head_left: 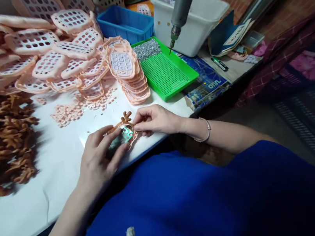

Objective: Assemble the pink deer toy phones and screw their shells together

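Observation:
Near the table's front edge, my left hand (pixel 99 152) is wrapped over a peach plastic piece (pixel 133 140) with a green circuit board (pixel 126 133) in it. A brown antler-shaped part (pixel 126 117) sticks up from the far side of this piece. My right hand (pixel 156 120) pinches the piece's right edge between thumb and fingers; whether a smaller part is also between those fingertips is hidden. Part of the board lies under my left fingers.
Peach grid panels (pixel 49 65) are heaped at the back left, brown antler parts (pixel 4 144) at the left. A green tray (pixel 169 76) holds screws (pixel 147 49) below a hanging electric screwdriver (pixel 179 10). Behind stand a blue bin (pixel 125 24) and a white bin (pixel 190 22).

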Motion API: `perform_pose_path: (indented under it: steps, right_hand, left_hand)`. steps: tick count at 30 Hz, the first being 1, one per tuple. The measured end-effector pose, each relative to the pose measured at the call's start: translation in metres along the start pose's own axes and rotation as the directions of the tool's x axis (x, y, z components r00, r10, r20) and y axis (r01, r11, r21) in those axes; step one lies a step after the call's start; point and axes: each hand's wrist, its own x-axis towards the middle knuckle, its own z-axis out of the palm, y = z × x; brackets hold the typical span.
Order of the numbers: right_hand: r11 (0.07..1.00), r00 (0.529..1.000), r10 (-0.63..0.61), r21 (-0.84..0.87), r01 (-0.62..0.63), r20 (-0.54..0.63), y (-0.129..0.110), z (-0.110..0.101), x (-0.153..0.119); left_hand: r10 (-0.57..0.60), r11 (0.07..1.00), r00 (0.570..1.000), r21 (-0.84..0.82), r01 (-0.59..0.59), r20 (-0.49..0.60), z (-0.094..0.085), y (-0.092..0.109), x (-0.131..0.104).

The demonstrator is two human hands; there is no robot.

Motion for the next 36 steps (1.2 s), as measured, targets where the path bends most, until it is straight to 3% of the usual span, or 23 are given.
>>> perform_pose_path:
  steps: [5,11,17,20,26,31,34,36]
  right_hand:
    - [0.978,0.998,-0.054,-0.203,0.049,-0.017,-0.003,0.002,0.001]
    - [0.796,0.980,-0.200,-0.586,0.153,-0.016,-0.012,-0.006,0.002]
    - [0.844,0.953,-0.302,-0.471,0.259,-0.018,-0.011,-0.007,0.017]
    - [0.854,0.964,-0.265,-0.457,0.250,0.031,-0.009,-0.005,0.026]
    - [0.881,0.982,-0.188,-0.442,0.168,-0.002,-0.010,-0.005,0.031]
    - [0.805,0.988,-0.150,-0.575,0.143,0.035,-0.014,-0.006,0.033]
    - [0.678,0.963,-0.267,-0.701,0.221,0.045,-0.012,-0.006,0.030]
    - [0.643,0.945,-0.327,-0.730,0.231,0.010,-0.008,-0.005,0.027]
  left_hand:
    - [-0.009,1.000,1.000,-0.023,0.009,0.020,-0.001,-0.001,0.001]
    - [-0.076,0.989,0.995,-0.118,0.084,0.064,-0.003,-0.002,0.004]
    - [-0.087,0.985,0.992,-0.144,0.099,0.087,-0.003,-0.004,0.003]
    - [-0.048,0.990,0.997,-0.133,0.055,0.053,-0.002,-0.004,0.002]
    - [-0.003,0.992,0.998,-0.128,0.011,0.060,-0.002,-0.007,0.002]
    - [-0.014,0.991,0.996,-0.134,0.026,0.090,-0.002,-0.008,0.002]
    - [-0.024,0.991,0.997,-0.133,0.033,0.073,-0.001,-0.006,0.001]
    - [-0.053,0.988,0.996,-0.139,0.062,0.069,-0.001,-0.005,0.001]
